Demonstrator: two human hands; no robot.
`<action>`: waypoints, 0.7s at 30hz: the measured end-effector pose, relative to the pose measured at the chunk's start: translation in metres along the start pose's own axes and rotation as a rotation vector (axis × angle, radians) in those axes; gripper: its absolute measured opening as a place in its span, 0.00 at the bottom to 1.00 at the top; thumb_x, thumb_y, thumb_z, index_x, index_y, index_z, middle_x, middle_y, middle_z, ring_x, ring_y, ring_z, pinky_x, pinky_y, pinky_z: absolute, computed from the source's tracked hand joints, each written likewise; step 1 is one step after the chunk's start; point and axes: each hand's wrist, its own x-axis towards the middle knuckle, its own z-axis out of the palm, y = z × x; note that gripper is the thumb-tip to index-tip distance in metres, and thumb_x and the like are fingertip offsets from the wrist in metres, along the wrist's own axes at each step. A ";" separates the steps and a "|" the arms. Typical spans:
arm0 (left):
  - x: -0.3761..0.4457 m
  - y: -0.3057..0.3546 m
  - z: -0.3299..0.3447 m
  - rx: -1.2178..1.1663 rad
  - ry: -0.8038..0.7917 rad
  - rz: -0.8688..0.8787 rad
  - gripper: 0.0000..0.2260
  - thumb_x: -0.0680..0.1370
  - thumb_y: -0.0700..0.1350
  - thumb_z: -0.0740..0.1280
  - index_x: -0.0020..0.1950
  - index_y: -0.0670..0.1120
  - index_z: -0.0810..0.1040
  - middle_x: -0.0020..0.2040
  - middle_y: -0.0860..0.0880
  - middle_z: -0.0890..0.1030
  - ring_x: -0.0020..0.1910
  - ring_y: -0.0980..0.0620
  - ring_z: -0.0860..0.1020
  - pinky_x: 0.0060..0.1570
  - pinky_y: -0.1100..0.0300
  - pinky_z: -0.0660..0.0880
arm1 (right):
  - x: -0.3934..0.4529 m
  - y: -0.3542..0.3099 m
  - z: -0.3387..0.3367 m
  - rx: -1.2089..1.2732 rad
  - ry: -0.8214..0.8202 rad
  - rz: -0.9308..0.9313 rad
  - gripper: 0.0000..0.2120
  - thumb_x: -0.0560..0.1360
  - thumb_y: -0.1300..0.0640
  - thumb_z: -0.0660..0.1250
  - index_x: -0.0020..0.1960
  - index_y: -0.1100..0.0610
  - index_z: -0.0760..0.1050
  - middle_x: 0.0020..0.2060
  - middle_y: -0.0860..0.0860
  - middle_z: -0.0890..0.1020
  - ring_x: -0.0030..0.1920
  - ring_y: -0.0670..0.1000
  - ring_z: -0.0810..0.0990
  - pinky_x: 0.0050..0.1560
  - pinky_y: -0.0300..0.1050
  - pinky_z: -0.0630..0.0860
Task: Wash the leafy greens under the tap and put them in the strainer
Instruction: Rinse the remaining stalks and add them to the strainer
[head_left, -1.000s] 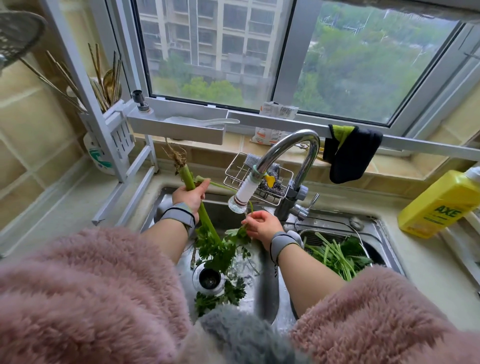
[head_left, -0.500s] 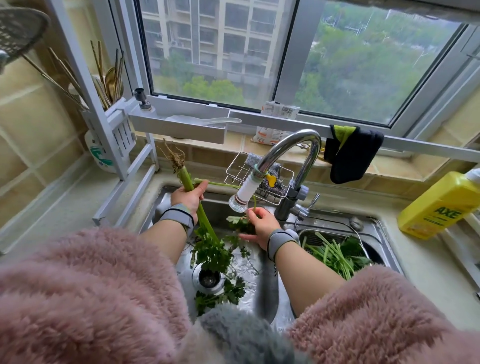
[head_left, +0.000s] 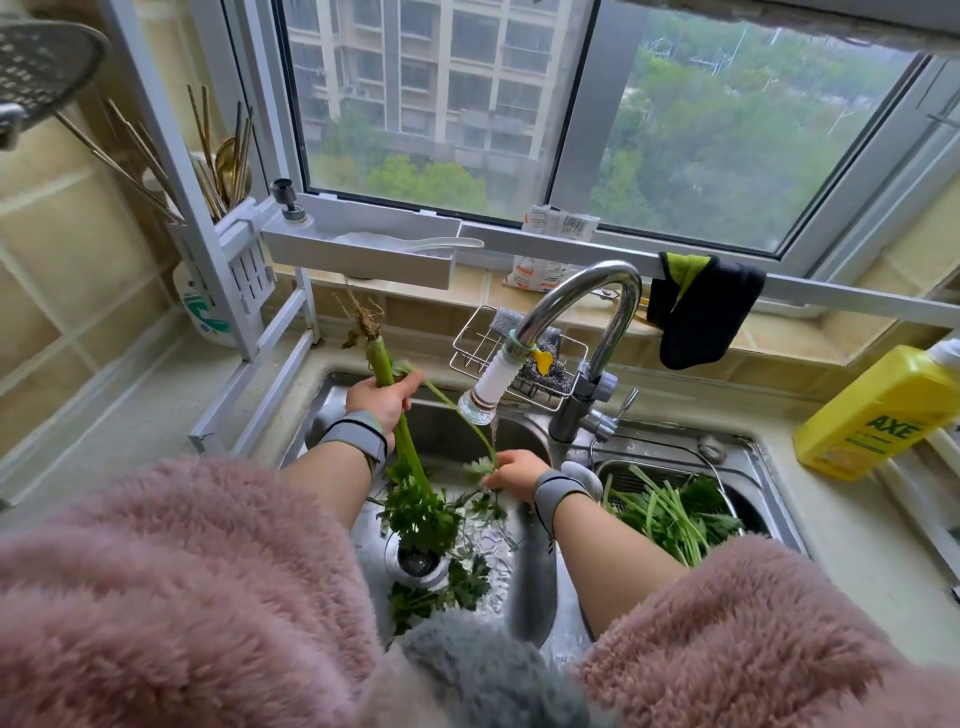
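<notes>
My left hand (head_left: 382, 397) grips a bunch of leafy greens (head_left: 421, 512) by its thick stalks, roots pointing up, leaves hanging into the left sink basin (head_left: 332, 400). One thin stem arcs off the bunch to my right hand (head_left: 514, 473), which pinches its leafy end under the tap nozzle (head_left: 485, 397). Water runs from the nozzle onto that hand. More loose leaves (head_left: 441, 592) lie on the basin floor near the drain (head_left: 418, 561). The wire strainer (head_left: 717, 475) sits in the right basin with several green stalks (head_left: 670, 514) in it.
A wire sponge rack (head_left: 478, 343) hangs behind the tap. A yellow detergent bottle (head_left: 878, 415) lies on the counter at right. A dark cloth (head_left: 701, 306) hangs from the white shelf rail. A utensil holder (head_left: 244, 260) with chopsticks stands at left.
My right hand drew a thin stem away from the bunch and lowered its leafy end under the running water. My left hand kept its grip on the stalks, shifting slightly.
</notes>
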 end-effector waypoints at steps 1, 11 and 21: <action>0.000 -0.002 0.001 0.028 -0.042 -0.001 0.19 0.73 0.45 0.71 0.27 0.43 0.67 0.21 0.50 0.69 0.28 0.51 0.66 0.43 0.58 0.64 | -0.001 -0.002 -0.001 0.004 0.035 -0.020 0.10 0.74 0.62 0.63 0.55 0.58 0.75 0.49 0.53 0.77 0.46 0.49 0.75 0.52 0.40 0.69; -0.010 -0.020 0.025 0.331 -0.292 -0.097 0.12 0.73 0.44 0.72 0.33 0.44 0.73 0.30 0.48 0.71 0.31 0.51 0.69 0.35 0.61 0.67 | -0.019 -0.009 -0.005 0.280 0.118 -0.305 0.11 0.78 0.58 0.62 0.39 0.52 0.77 0.30 0.48 0.79 0.30 0.45 0.76 0.40 0.41 0.75; -0.017 -0.033 0.023 0.385 -0.341 -0.230 0.04 0.76 0.40 0.65 0.46 0.39 0.72 0.37 0.46 0.72 0.42 0.49 0.71 0.44 0.58 0.66 | -0.018 0.002 -0.004 0.262 0.127 -0.176 0.13 0.79 0.60 0.61 0.36 0.52 0.72 0.31 0.48 0.78 0.31 0.46 0.74 0.35 0.38 0.71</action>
